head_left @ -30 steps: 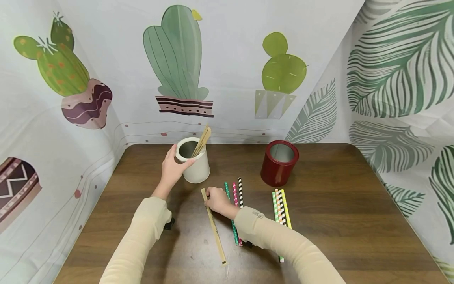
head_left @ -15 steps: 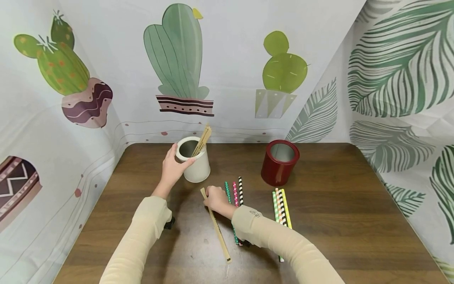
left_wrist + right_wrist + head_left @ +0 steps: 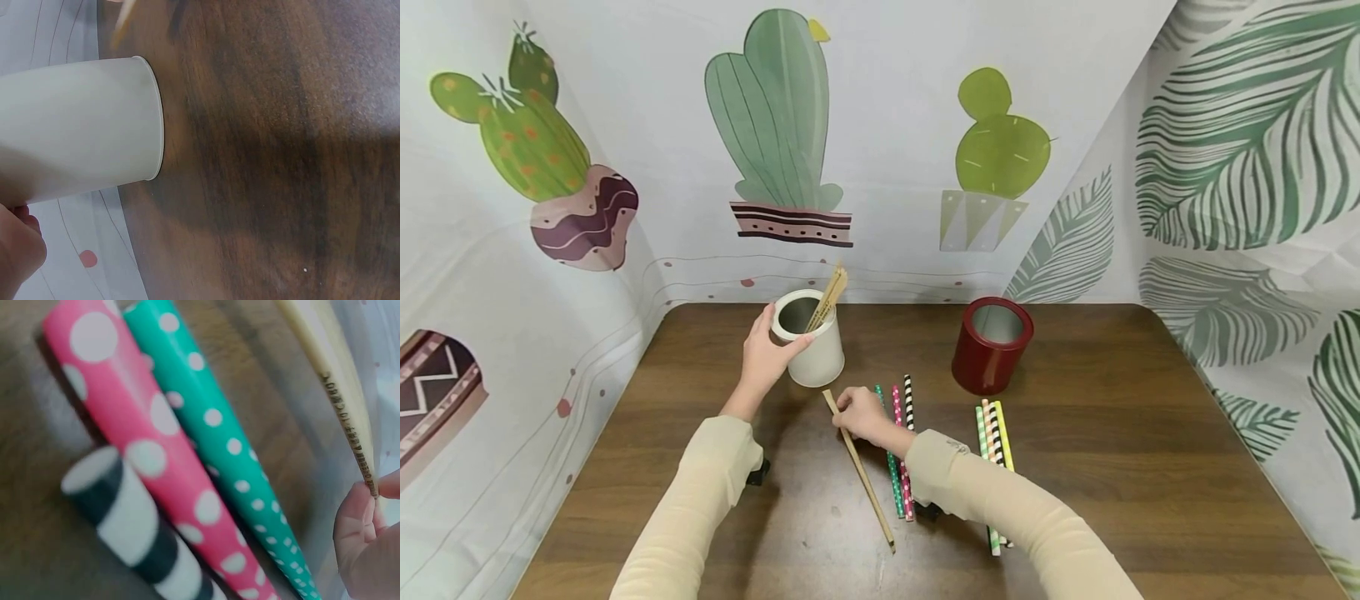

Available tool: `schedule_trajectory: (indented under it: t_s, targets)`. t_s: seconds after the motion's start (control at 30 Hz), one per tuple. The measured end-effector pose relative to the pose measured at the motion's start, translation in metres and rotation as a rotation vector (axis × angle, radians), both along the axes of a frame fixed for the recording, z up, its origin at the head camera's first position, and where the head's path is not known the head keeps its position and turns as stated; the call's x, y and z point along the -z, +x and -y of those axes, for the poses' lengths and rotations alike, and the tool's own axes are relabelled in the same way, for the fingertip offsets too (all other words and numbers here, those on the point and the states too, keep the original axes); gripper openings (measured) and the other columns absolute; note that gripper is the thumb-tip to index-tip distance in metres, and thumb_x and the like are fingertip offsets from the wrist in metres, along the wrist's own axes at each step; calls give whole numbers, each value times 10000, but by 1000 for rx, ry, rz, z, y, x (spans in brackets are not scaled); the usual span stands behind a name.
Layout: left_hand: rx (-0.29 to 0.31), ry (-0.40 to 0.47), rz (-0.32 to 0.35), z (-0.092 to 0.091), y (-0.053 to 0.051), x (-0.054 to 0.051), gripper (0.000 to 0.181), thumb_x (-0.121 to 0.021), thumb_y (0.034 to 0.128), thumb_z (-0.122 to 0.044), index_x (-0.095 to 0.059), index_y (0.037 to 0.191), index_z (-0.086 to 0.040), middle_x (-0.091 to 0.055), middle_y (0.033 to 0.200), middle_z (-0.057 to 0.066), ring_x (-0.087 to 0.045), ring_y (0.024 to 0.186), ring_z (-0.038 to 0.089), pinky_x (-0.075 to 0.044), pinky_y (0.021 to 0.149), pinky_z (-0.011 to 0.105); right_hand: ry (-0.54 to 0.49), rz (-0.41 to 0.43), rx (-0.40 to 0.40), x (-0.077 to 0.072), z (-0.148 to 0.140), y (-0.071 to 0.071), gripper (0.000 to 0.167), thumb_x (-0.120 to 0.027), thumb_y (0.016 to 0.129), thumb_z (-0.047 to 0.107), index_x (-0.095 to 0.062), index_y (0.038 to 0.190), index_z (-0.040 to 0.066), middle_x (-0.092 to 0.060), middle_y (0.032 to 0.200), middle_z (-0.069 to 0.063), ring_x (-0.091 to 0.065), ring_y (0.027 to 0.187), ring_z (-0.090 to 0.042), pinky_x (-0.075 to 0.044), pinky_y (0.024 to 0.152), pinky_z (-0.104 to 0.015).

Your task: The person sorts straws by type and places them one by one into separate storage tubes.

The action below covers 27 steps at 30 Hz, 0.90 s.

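At the back left, my left hand holds the white can by its rim, thumb in front and fingers at the left side. Several tan paper-wrapped sticks lean inside it. My right hand pinches another tan paper-wrapped stick near its far end; dark print shows along it in the right wrist view. What the wrapper contains is hidden. Just right of that hand lie a green dotted paper straw, a pink dotted straw and a black-and-white striped straw, partly covered by the hand and sleeve.
A dark red can stands upright at the back right of the brown wooden table. In front of it several striped straws lie bunched, partly under the right sleeve. A printed cloth hangs behind the table.
The stick in my right hand has turned onto its narrow edge. Its near end has swung right, and its far end has shifted slightly toward the white can. My left hand stays put.
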<state>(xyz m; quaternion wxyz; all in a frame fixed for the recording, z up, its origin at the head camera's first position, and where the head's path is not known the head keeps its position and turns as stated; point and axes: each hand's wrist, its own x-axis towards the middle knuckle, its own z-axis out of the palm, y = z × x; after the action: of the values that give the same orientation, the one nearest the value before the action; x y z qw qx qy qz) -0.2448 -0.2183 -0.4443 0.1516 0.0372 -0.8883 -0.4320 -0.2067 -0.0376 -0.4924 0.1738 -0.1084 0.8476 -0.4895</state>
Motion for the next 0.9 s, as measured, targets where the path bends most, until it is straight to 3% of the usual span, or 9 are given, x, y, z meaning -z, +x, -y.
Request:
schedule_trajectory:
  t_s: [0.57,0.9]
  targets:
    - [-12,-18,-2,-1,0,0,904,-709,689,-416,-262,1389,-58,-285,1424,140,-278,1296,324,-240,1042,472,-373,255,-56,-51,-23,-13,264,-530,740,-89,-508,1000,-50,-547,668,-39,-503,516,-110,-457,465,-223]
    - [-3,-16,-4,-1,-1,-1,909,-707,691,-423,-257,1389,-54,-287,1423,138,-280,1298,313,-244,1041,469,-475,252,-60,-87,-30,-25,266,-528,751,-93,-503,1010,-42,-551,709,-35,-530,552,-110,-486,500,-238]
